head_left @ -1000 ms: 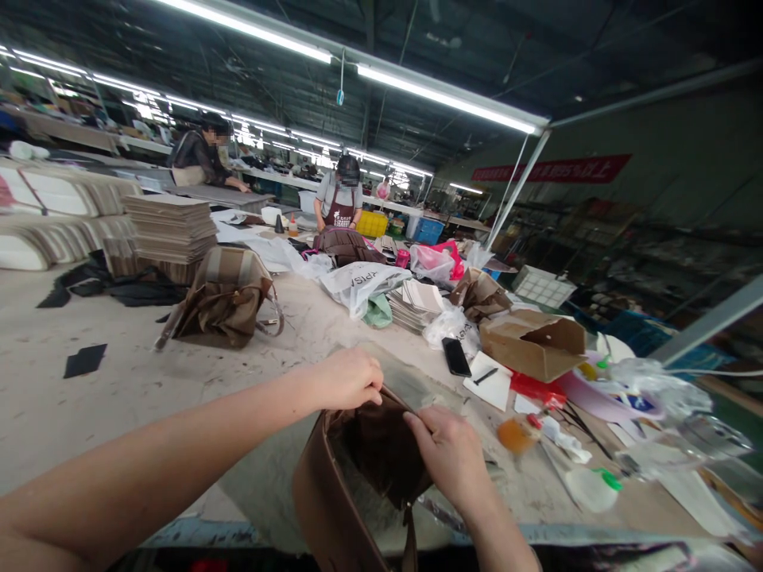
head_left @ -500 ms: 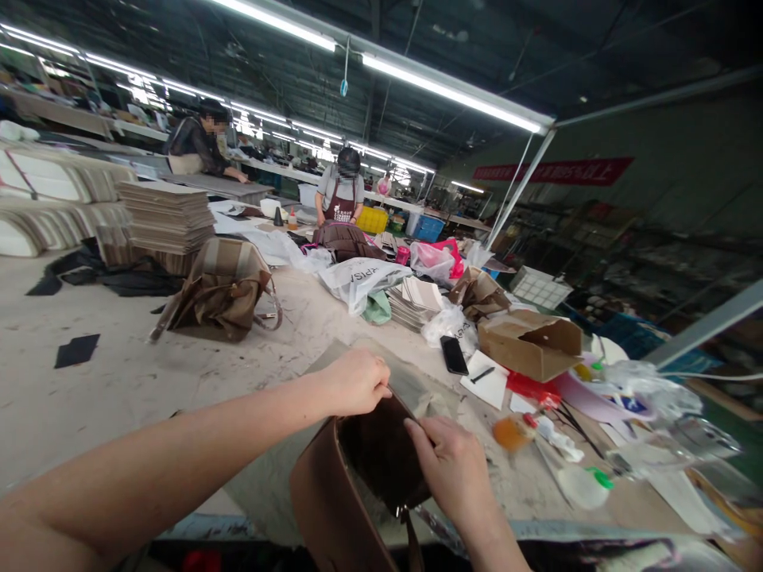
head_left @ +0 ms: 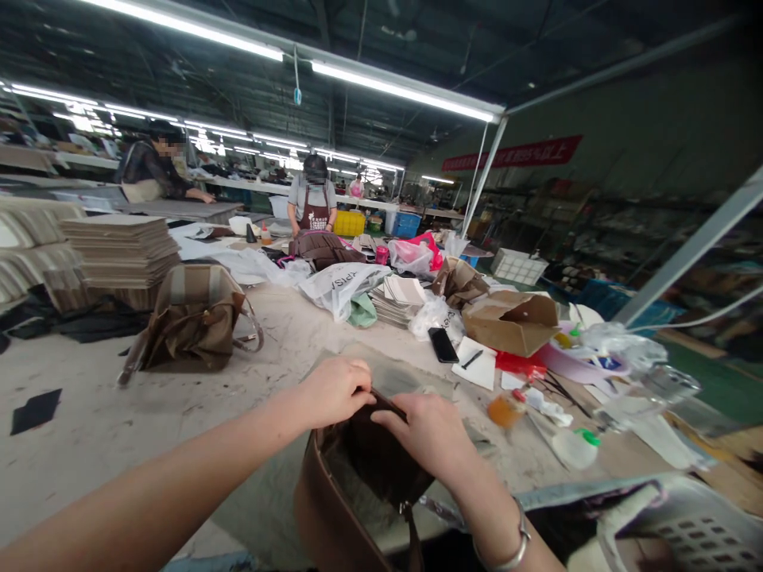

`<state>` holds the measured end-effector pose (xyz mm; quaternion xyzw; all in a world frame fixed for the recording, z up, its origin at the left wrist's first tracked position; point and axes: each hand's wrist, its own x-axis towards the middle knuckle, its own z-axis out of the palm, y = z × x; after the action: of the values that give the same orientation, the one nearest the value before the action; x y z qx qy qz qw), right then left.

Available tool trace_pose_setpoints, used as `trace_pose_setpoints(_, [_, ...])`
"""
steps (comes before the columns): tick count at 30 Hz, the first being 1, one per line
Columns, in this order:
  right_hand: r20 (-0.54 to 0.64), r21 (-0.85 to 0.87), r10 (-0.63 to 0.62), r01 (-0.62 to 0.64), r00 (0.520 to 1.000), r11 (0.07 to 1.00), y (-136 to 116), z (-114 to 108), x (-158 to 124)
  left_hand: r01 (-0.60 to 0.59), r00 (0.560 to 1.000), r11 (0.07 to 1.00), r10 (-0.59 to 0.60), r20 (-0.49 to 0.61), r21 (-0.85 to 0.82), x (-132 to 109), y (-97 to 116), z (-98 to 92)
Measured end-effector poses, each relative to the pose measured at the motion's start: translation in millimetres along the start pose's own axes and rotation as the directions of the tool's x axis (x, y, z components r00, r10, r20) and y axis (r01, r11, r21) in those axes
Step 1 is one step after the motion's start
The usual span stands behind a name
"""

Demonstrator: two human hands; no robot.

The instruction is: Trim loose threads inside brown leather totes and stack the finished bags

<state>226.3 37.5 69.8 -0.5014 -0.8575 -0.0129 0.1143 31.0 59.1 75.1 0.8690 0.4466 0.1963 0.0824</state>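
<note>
A brown handbag (head_left: 334, 508) stands at the front edge of the table, its mouth turned up and its dark inside showing. My left hand (head_left: 337, 391) pinches the far rim of the bag with its fingers closed. Close beside it, my right hand (head_left: 424, 433) grips the same rim further right, thumb on the inner side and fingers over the outside. A zipper pull (head_left: 405, 508) hangs at the bag's right end, below my right hand. The bag's lower part is cut off by the frame.
Another brown bag (head_left: 194, 322) stands at the left, before stacked boards (head_left: 122, 254). To the right are a phone (head_left: 443, 345), a pen (head_left: 472, 360), an orange glue bottle (head_left: 505, 408), a green-capped bottle (head_left: 575, 449) and an open paper box (head_left: 506, 322). A co-worker (head_left: 313, 199) stands across the table.
My right hand has moved left along the rim, nearer my left hand, and now reaches over it. The camera view has turned a little to the right.
</note>
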Motion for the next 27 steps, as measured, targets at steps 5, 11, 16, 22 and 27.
trace_pose_setpoints(5, [0.076,-0.047,0.083,-0.079,0.994,0.996,1,-1,12,0.028,0.999,0.991,-0.033,-0.041,-0.131,-19,4,-19.6])
trace_pose_setpoints(11, [0.155,-0.049,0.066,-0.059,0.986,0.997,5,-10,9,0.195,0.977,0.976,-0.202,0.065,0.1,-35,26,-19.6])
trace_pose_setpoints(16, [0.109,-0.001,0.068,-0.068,0.992,0.998,10,-9,-9,0.154,0.965,0.952,-0.202,0.167,0.264,-37,16,-28.1])
trace_pose_setpoints(22, [0.046,0.033,0.07,-0.072,0.996,0.997,6,-5,-21,0.125,0.983,0.967,-0.152,0.107,0.224,-28,13,-32.3])
trace_pose_setpoints(27, [0.041,0.047,0.081,-0.083,0.996,0.995,5,-4,-21,0.124,0.991,0.95,-0.102,-0.088,0.288,-12,33,-14.3])
